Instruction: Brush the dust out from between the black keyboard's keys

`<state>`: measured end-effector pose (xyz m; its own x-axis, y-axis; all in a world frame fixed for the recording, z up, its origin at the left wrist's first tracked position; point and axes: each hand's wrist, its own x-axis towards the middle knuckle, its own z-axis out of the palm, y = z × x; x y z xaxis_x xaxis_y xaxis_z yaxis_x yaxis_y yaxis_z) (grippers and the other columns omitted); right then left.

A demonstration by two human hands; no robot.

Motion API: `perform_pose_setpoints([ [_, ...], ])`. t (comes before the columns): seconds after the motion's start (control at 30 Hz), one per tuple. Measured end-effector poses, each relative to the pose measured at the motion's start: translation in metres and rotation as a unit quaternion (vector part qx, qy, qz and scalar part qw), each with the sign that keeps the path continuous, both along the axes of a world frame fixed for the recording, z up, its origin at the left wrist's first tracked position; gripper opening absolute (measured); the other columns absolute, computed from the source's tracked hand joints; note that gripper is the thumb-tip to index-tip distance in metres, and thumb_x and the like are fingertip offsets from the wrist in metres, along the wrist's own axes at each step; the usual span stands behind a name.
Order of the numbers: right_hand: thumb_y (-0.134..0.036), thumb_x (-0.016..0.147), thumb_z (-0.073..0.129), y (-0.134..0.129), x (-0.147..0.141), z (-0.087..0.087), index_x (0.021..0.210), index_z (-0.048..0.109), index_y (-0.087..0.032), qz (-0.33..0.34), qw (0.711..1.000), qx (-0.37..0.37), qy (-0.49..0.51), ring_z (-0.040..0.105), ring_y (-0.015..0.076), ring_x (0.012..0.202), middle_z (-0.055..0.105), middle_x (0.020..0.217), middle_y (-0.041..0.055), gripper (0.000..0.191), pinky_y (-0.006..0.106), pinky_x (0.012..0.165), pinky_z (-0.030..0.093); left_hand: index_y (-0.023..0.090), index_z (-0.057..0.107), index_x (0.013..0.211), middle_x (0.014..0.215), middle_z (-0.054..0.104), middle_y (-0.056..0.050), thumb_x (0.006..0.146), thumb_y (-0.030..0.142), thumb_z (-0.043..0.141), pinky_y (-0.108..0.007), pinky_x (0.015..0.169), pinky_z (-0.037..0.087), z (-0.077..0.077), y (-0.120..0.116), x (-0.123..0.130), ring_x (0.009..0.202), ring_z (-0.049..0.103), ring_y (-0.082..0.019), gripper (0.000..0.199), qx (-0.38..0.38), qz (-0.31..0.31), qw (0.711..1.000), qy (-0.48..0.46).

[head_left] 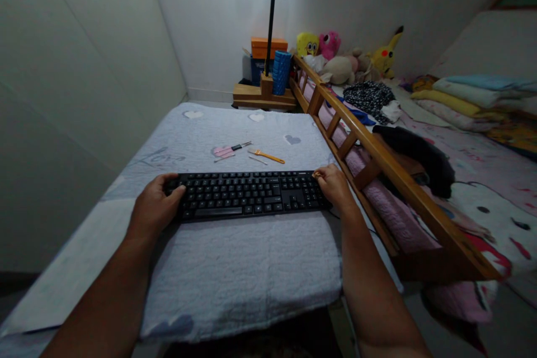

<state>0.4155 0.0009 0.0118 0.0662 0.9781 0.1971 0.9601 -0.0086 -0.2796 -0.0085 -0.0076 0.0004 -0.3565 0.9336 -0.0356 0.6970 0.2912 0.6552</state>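
Observation:
A black full-size keyboard (247, 194) lies across the light quilted cover, its keys facing up. My left hand (157, 201) is closed around its left end, thumb on top and the other fingers at the far edge and underneath. At the far right corner of the keyboard is my right hand (333, 184), fingers pinched on a small brownish bit too small to name. Beyond the keyboard lie a small brush with an orange handle (271, 156), a thin tool with a dark grip (237, 147) and two cotton swabs, one of them the right swab (258, 160).
Quilted cover (251, 268) spreads over the surface under the keyboard. A wooden bed rail (377, 156) runs along the right, with bedding and plush toys (339, 67) behind it. At the back stand a lamp pole (272, 17), a blue ribbed roller (281, 72) and an orange box (268, 46).

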Motion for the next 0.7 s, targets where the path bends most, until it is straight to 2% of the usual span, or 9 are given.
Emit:
perform_pose_setpoints([
  [0.2,-0.008,0.09,0.054,-0.009,0.003,0.0,0.097,0.078,-0.016,0.016,1.0,-0.02,0.01,0.062,0.0179,0.095,0.068,0.099,0.0095,0.026,0.026,0.09,0.042,0.016,0.06,0.137,0.127,0.069,-0.013,0.087,0.04,0.057,-0.041,0.102,0.05,-0.004,0.002,-0.003,0.114,0.066,-0.028,0.055,0.002,-0.001,1.0,0.009],
  [0.53,-0.016,0.095,0.057,-0.039,0.008,0.021,0.095,0.08,-0.016,0.07,0.99,-0.12,0.001,0.063,0.0173,0.092,0.068,0.097,0.0089,0.023,0.025,0.083,0.042,0.019,0.06,0.137,0.125,0.07,-0.013,0.087,0.042,0.057,-0.044,0.1,0.052,-0.008,0.002,-0.005,0.112,0.067,-0.03,0.055,0.006,-0.001,1.0,0.007],
  [0.7,-0.018,0.095,0.058,-0.054,0.007,0.026,0.096,0.08,-0.017,0.061,0.987,-0.147,0.003,0.064,0.0168,0.089,0.069,0.1,0.0093,0.023,0.024,0.08,0.043,0.018,0.061,0.137,0.126,0.069,-0.012,0.087,0.041,0.058,-0.044,0.103,0.05,-0.007,0.003,-0.005,0.114,0.067,-0.029,0.055,0.003,0.0,1.0,0.015],
])
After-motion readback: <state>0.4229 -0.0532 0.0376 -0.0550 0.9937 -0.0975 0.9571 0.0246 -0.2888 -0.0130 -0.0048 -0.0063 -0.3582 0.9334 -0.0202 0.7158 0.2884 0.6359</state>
